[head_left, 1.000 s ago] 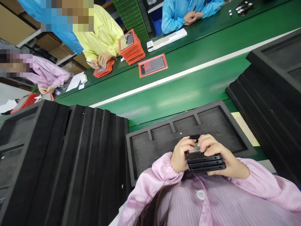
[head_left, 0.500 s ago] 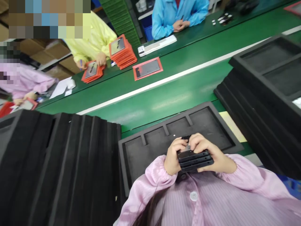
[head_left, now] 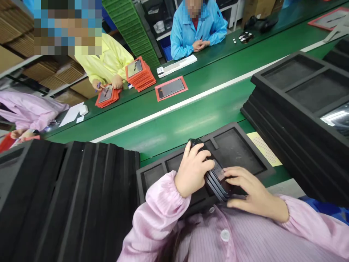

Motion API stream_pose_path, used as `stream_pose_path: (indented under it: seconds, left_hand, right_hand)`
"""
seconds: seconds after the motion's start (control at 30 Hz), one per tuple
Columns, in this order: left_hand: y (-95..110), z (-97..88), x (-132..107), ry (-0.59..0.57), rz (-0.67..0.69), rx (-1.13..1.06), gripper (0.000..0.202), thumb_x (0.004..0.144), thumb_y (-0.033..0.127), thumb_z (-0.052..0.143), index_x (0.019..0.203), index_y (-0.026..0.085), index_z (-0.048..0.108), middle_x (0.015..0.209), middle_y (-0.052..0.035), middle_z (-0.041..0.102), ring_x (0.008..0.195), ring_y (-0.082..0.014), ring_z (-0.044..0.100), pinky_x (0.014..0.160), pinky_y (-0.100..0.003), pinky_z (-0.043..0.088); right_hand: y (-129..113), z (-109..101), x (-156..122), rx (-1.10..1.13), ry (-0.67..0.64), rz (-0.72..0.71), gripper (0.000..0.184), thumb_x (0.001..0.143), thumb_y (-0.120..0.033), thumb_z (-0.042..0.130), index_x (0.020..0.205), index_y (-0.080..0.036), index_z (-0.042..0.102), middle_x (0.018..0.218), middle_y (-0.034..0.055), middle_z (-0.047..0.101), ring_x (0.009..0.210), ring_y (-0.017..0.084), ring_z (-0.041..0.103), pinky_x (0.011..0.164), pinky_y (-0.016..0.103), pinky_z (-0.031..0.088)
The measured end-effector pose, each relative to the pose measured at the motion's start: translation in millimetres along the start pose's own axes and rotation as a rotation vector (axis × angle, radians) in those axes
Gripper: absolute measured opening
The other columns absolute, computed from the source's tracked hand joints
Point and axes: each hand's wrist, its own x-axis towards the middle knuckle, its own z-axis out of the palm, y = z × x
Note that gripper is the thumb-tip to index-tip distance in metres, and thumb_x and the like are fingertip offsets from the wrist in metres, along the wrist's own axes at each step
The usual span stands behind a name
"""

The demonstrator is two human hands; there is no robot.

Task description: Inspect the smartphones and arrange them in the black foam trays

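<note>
A stack of several thin black slabs, which look like phone housings, is tilted diagonally in front of my chest. Wrapped over its upper left side, my left hand grips it with curled fingers. My right hand is at the stack's lower right, its thumb and fingers apart and the fingertips at the edge of the top piece. Beneath both hands lies a black foam tray with divided compartments. My palms hide part of the stack.
Stacked black foam trays stand at left and right. Beyond the green bench, a person in yellow handles flat panels in orange sleeves. A person in blue and another in pink sit there too. A yellow sheet lies near the right stack.
The stack has turned from crosswise to diagonal. My left hand has moved over its upper left side. My right hand has loosened and shifted right. The camera view has shifted slightly.
</note>
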Motion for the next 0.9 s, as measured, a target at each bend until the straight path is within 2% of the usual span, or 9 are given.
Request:
stream_pose_path:
  seconds: [0.07,0.13,0.17,0.23,0.3,0.37,0.43,0.57,0.9]
  left_hand:
    - [0,5.5,5,-0.111,0.129,0.103,0.016,0.077,0.009,0.052,0.069,0.019,0.061,0.088,-0.0048,0.065,0.113,-0.0300,0.051,0.101,-0.059,0.031]
    - [2,19.4,3,-0.121,0.120,0.098,0.017,0.081,0.013,0.051,0.069,0.019,0.061,0.097,-0.0063,0.064,0.115,-0.0286,0.049,0.102,-0.056,0.032]
    - [3,27.4,0,-0.067,0.019,0.048,0.015,0.082,0.013,0.049,0.073,0.019,0.061,0.105,-0.0079,0.062,0.116,-0.0282,0.049,0.101,-0.055,0.032]
    - [6,42.1,-11,0.128,-0.358,-0.198,0.012,0.080,0.013,0.048,0.083,0.019,0.059,0.112,-0.0112,0.058,0.112,-0.0267,0.051,0.098,-0.053,0.036]
    - [9,53.1,-21,0.292,-0.719,-0.500,0.008,0.079,0.017,0.046,0.083,0.018,0.053,0.091,-0.0093,0.062,0.088,-0.0215,0.060,0.083,-0.043,0.048]
    - [10,60.1,-27,0.323,-0.867,-0.719,0.014,0.081,0.026,0.039,0.071,0.019,0.046,0.061,-0.0010,0.054,0.057,-0.0152,0.057,0.059,-0.030,0.050]
    - [11,63.4,-29,0.293,-0.869,-0.802,0.028,0.083,0.034,0.033,0.059,0.020,0.039,0.048,0.0038,0.041,0.043,-0.0112,0.046,0.046,-0.024,0.042]
    - [9,60.8,-24,0.329,-0.894,-0.866,0.042,0.074,0.048,0.044,0.046,0.021,0.030,0.048,0.0042,0.033,0.048,-0.0092,0.038,0.050,-0.023,0.037]
    - [8,53.1,-19,0.248,-1.021,-1.108,0.052,0.063,0.065,0.050,0.046,0.020,0.033,0.050,0.0051,0.036,0.041,-0.0074,0.041,0.040,-0.021,0.037]
  right_hand:
    - [6,12,-1,0.191,-0.101,0.234,0.027,0.079,-0.040,0.060,0.092,-0.018,0.053,0.095,0.0092,0.061,0.088,0.021,0.058,0.075,0.035,0.048]
    - [12,25,6,0.355,-0.109,0.515,0.019,0.077,-0.037,0.055,0.078,-0.018,0.051,0.076,0.0041,0.059,0.069,0.017,0.057,0.063,0.031,0.048]
    - [15,30,11,0.401,-0.086,0.623,0.017,0.075,-0.035,0.053,0.073,-0.019,0.048,0.068,0.0014,0.055,0.062,0.015,0.054,0.058,0.029,0.047]
    - [21,38,22,0.443,-0.050,0.727,0.017,0.070,-0.035,0.051,0.070,-0.020,0.043,0.061,-0.0019,0.048,0.054,0.013,0.049,0.051,0.026,0.044]
    - [25,41,34,0.485,-0.057,0.763,0.020,0.066,-0.037,0.051,0.070,-0.020,0.041,0.059,-0.0035,0.047,0.050,0.012,0.048,0.047,0.025,0.044]
    - [28,42,43,0.516,-0.073,0.810,0.023,0.067,-0.042,0.050,0.068,-0.021,0.040,0.054,-0.0049,0.045,0.046,0.011,0.047,0.043,0.024,0.044]
    - [31,43,50,0.520,-0.085,0.852,0.027,0.070,-0.046,0.047,0.066,-0.021,0.038,0.048,-0.0058,0.045,0.041,0.010,0.046,0.041,0.023,0.042]
    - [33,44,59,0.507,-0.094,0.898,0.030,0.069,-0.049,0.050,0.066,-0.021,0.037,0.043,-0.0071,0.045,0.037,0.010,0.046,0.040,0.022,0.041]
    - [25,47,60,0.448,-0.008,0.916,0.032,0.068,-0.048,0.054,0.070,-0.023,0.036,0.046,-0.0084,0.044,0.037,0.010,0.044,0.038,0.022,0.038]
